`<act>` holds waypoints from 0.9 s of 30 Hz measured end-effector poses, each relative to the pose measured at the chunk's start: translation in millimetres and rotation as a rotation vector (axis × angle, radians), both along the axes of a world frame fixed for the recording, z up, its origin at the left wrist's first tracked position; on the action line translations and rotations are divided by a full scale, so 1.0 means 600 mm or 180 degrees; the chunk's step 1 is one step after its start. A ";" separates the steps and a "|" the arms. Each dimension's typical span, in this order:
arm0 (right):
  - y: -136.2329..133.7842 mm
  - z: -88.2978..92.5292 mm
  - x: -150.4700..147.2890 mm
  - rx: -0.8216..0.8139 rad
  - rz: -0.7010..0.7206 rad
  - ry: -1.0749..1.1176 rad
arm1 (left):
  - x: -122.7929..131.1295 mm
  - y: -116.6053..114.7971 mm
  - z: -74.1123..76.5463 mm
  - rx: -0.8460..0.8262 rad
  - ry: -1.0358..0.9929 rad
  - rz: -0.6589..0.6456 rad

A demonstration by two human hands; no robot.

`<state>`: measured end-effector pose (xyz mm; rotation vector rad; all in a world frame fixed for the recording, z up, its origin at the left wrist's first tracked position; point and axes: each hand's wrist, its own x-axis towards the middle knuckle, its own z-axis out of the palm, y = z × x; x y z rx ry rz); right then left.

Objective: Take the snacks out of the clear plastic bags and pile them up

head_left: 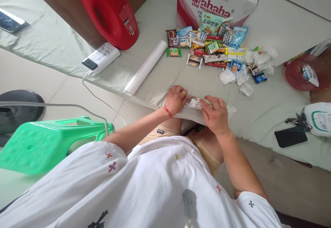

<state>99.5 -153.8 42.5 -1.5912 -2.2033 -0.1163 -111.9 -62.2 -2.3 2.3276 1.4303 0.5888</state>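
A small clear bag lies at the near edge of the table, right between the two hands. It is thin, shiny and crinkly, and you can see snack wrappers through it. The left hand is at the bag's 9 o'clock end, closed tight on it like a fist. It has a ring and a red string at the wrist. The right hand is at the bag's 3 o'clock end, with its fingers curled down over it. A bit of the plastic sticks out past that hand. The two hands are close but do not touch.

The table has a soft, pale green cloth with small wrinkles.

- At 11 o'clock from the bag lies a long roll of clear plastic, smooth and round like a tube.
- At 12 to 1 o'clock is a pile of snacks in bright, shiny packets.
- Behind the pile stands a red and white cardboard box.
- At 2 o'clock sit some little filled bags, puffy and clear.
- Farther at 2 o'clock is a round red plate.
- At 10 o'clock lies a flat white box with a cord.
- Past it is a big red plastic jug.
- At 4 o'clock is a flat black wallet.
- At 8 o'clock, on the floor, is a green plastic stool.
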 end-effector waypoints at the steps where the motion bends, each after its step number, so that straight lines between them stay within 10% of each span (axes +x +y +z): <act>1: 0.003 -0.004 -0.009 -0.0157 0.0149 -0.0094 | -0.003 0.001 0.005 -0.0092 -0.0008 0.0018; 10: 0.022 -0.044 -0.022 -0.0447 0.0133 0.0041 | 0.014 -0.009 0.053 -0.1851 -0.1684 0.0283; 20: 0.028 -0.057 -0.020 -0.0238 0.0006 0.1265 | 0.058 -0.059 0.020 -0.0773 -0.2043 -0.0166; 27: 0.038 -0.044 -0.002 -0.0586 0.0055 0.1513 | 0.079 -0.067 0.019 -0.0535 -0.0876 -0.0395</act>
